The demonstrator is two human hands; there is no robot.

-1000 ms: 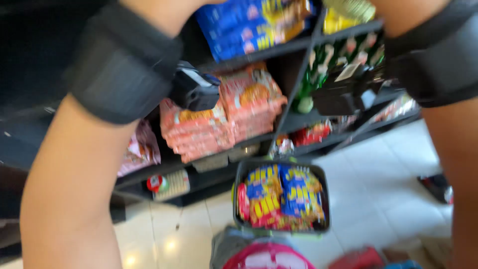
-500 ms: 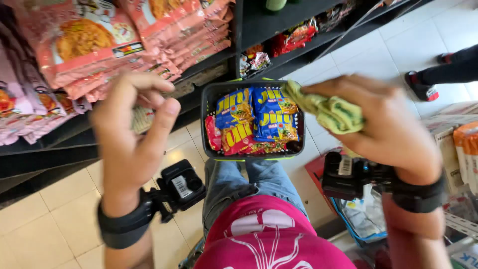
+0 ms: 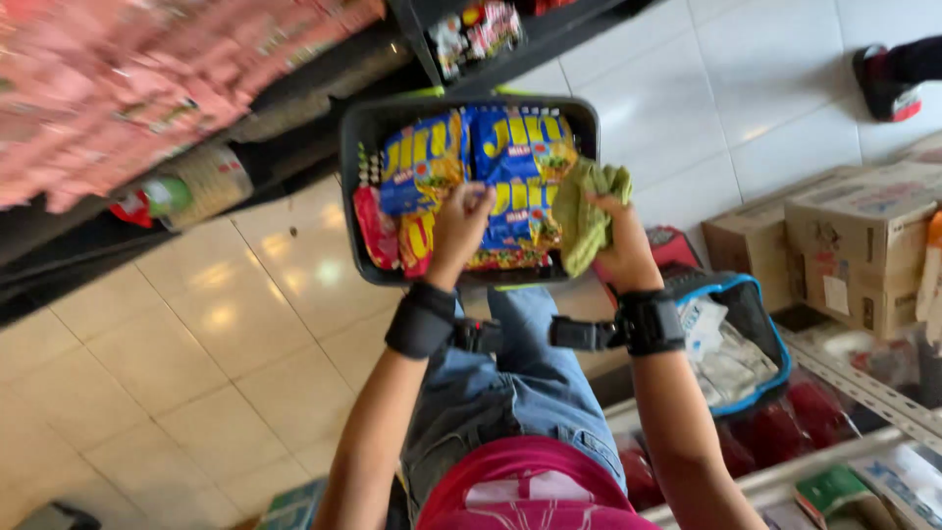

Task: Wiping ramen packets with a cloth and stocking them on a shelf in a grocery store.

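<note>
A dark plastic basket rests against my knees, filled with blue and yellow snack packets and red ones. My left hand reaches into the basket and closes its fingers on a blue and yellow packet. My right hand grips a crumpled green cloth at the basket's right rim. Both wrists wear black straps with small devices attached.
Dark shelves with pink packets stand at the left, and a round tin lies low on them. Cardboard boxes and a blue-edged open bag sit to the right. Another person's shoe is at top right on the pale tiled floor.
Both hands have dropped from in front of the shelf to the basket. My left hand, open before, now grasps a packet; the right still holds the green cloth.
</note>
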